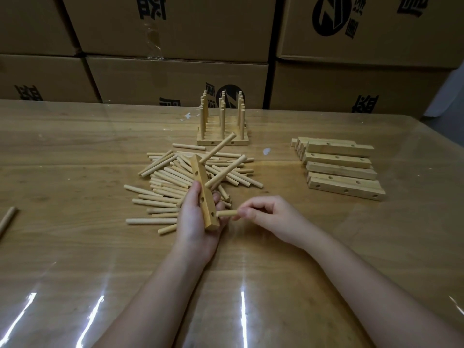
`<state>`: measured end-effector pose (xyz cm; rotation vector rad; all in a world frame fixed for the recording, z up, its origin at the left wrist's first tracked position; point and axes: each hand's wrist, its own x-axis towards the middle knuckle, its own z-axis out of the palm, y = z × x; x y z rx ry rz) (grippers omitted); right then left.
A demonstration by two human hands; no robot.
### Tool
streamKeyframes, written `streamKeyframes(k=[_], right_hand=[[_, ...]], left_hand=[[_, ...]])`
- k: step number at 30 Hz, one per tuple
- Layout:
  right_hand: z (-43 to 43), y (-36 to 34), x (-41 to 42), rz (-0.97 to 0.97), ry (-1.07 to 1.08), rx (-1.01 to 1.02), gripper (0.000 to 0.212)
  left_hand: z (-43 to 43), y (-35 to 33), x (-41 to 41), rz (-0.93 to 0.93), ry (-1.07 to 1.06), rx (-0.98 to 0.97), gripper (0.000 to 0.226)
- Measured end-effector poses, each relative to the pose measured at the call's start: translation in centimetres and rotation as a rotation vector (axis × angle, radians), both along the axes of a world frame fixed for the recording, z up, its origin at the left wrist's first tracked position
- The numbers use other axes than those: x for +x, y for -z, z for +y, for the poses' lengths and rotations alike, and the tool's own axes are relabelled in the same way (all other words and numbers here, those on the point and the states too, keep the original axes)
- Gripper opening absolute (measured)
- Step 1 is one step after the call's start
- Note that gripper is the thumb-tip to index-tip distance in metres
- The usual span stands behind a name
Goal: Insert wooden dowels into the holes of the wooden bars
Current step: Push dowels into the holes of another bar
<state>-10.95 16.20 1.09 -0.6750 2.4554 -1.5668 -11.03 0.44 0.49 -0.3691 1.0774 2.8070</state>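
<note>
My left hand (194, 218) grips a wooden bar (204, 192) on edge, above the table. Two dowels stick out of the bar's right face, one near its far end (218, 148) and one at its middle (226, 172). My right hand (266, 214) pinches a short visible length of another dowel (226, 213), whose tip touches the bar's right face near its lower end. Behind the hands lies a heap of loose dowels (165, 182). Farther back stand finished bars with upright dowels (222, 121).
A stack of bare drilled bars (339, 164) lies at the right. A single dowel (7, 219) rests near the table's left edge. Cardboard boxes (175, 79) line the far side of the glossy wooden table (75, 151).
</note>
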Motion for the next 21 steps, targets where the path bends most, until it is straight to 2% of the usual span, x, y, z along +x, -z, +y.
streamKeyframes(k=[15,21], right_hand=[[-0.25,0.55,-0.02,-0.006,-0.027,0.063,0.012],[-0.23,0.49,0.03,0.034,-0.019,0.1,0.012]], left_hand=[[0.43,-0.27,0.05,-0.013,-0.016,0.005,0.025],[0.44,-0.18,0.1,-0.018,-0.037,-0.1,0.026]])
